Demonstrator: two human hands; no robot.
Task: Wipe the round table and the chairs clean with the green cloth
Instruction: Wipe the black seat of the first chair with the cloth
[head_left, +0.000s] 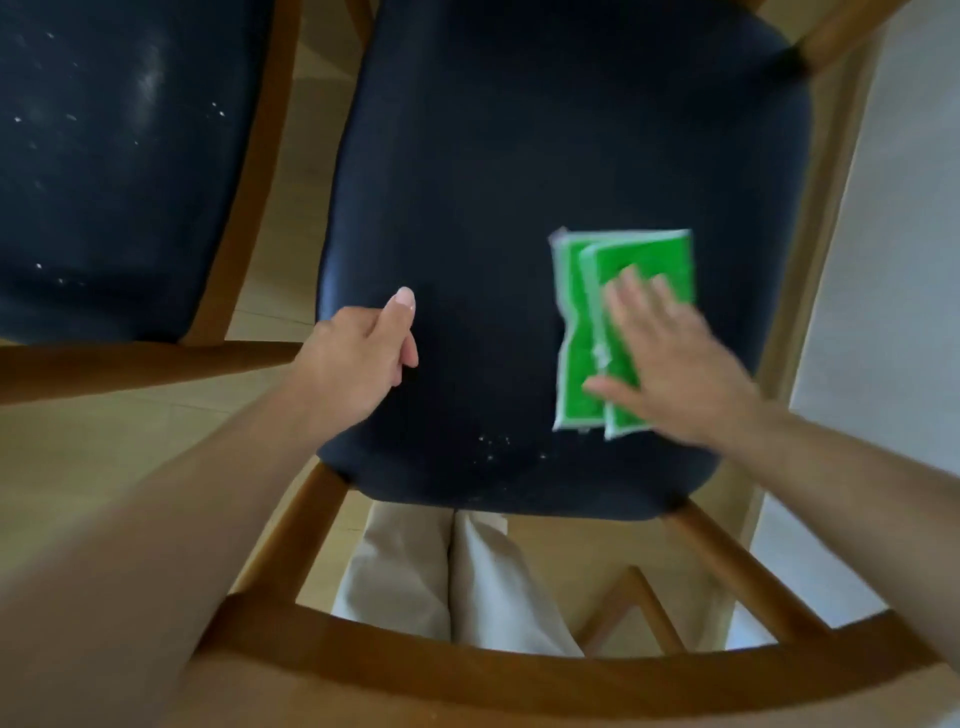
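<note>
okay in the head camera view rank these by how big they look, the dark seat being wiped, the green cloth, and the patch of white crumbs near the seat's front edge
1. Dark chair seat, by far the largest.
2. Green cloth, partly covered by the right hand.
3. White crumbs, a small scattered patch.

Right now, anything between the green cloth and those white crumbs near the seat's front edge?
Nothing visible. The right hand presses the folded green cloth flat on the dark blue padded chair seat; the white crumbs lie just left of its near corner, across bare seat. The left hand hovers further left.
</note>
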